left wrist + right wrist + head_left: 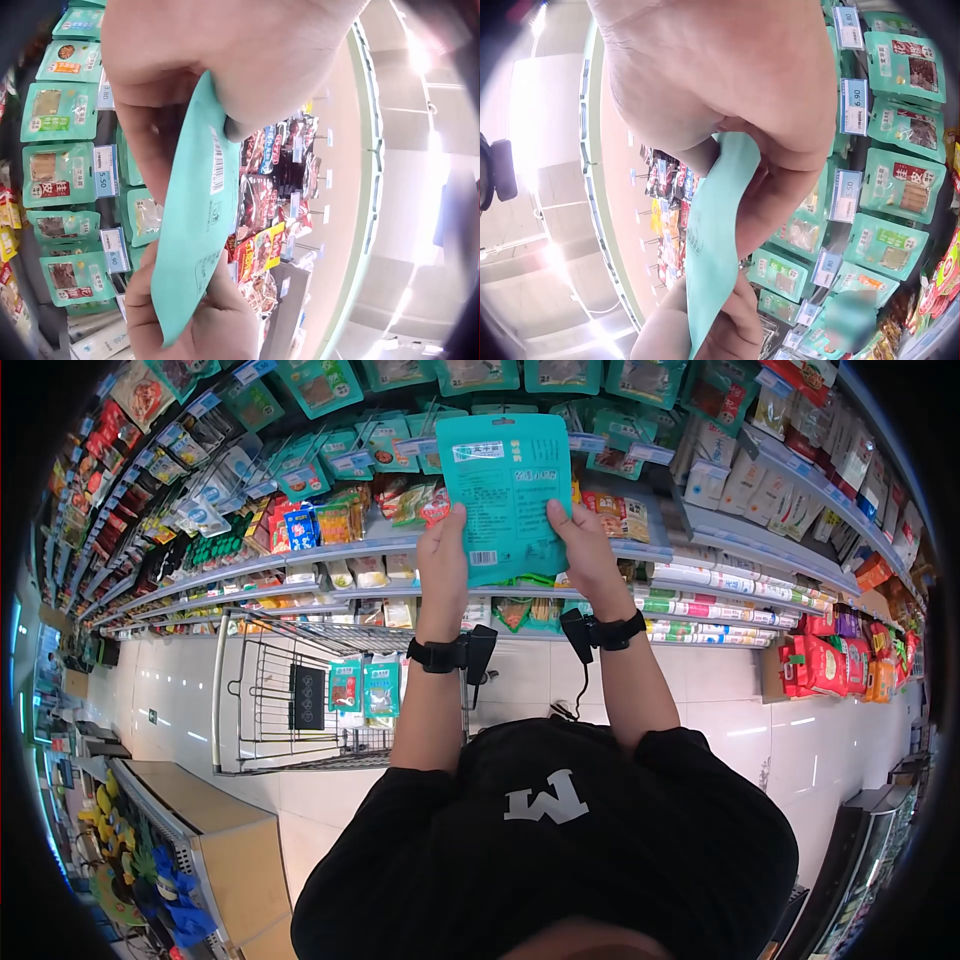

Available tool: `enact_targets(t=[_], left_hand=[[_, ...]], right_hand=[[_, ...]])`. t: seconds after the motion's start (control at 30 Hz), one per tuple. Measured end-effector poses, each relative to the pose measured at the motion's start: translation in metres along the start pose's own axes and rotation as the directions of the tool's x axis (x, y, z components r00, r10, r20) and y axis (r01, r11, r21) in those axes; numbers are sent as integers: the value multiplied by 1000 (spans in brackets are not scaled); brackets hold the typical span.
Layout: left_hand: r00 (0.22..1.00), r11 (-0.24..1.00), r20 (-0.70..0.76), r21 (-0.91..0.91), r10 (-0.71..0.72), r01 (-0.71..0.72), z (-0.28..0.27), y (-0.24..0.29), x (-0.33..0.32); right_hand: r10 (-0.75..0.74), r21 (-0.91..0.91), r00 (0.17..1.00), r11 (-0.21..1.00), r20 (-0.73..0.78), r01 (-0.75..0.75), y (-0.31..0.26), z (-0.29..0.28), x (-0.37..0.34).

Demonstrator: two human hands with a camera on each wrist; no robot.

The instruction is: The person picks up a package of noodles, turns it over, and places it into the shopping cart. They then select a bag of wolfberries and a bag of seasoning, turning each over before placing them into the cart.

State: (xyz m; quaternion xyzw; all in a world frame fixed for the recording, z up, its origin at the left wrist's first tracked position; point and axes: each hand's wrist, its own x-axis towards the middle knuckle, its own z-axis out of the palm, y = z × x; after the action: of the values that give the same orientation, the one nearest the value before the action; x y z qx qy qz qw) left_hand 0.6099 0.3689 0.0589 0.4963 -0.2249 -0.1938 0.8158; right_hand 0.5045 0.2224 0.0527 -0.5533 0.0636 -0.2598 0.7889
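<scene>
A teal pouch (507, 500) with printed text and a barcode is held upright in front of the shelves, its printed side facing the head camera. My left hand (443, 555) grips its left edge, thumb on the near face. On the opposite edge my right hand (590, 550) pinches it the same way. In the left wrist view the pouch (196, 225) appears nearly edge-on, with fingers behind it. The right wrist view also has the pouch (721, 232) between thumb and fingers.
A wire shopping cart (270, 690) stands at the left, with teal packets (381, 688) inside. Similar teal pouches (906, 187) hang in rows with price tags (845, 195). Red bags (825, 665) are stacked at the right. A tan display box (240, 860) stands at lower left.
</scene>
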Motion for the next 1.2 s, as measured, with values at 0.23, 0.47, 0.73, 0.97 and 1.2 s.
enact_targets(t=[0.23, 0.47, 0.73, 0.97, 1.2], left_hand=[[999, 996, -8, -77, -35, 34, -4, 7, -3], [997, 988, 17, -136, -70, 71, -11, 11, -7], [991, 969, 89, -220, -95, 113, -30, 24, -16], [990, 954, 74, -265, -123, 139, -71, 30, -27], [981, 942, 75, -273, -181, 195, -115, 38, -40]], right_hand=[[16, 102, 999, 995, -35, -12, -1, 15, -5], [31, 129, 998, 991, -49, -25, 0, 22, -12], [55, 116, 998, 992, -28, -52, -1, 45, -25], [95, 78, 995, 992, -5, -95, 20, 77, -31], [182, 112, 983, 978, -30, -177, 48, 112, -40]])
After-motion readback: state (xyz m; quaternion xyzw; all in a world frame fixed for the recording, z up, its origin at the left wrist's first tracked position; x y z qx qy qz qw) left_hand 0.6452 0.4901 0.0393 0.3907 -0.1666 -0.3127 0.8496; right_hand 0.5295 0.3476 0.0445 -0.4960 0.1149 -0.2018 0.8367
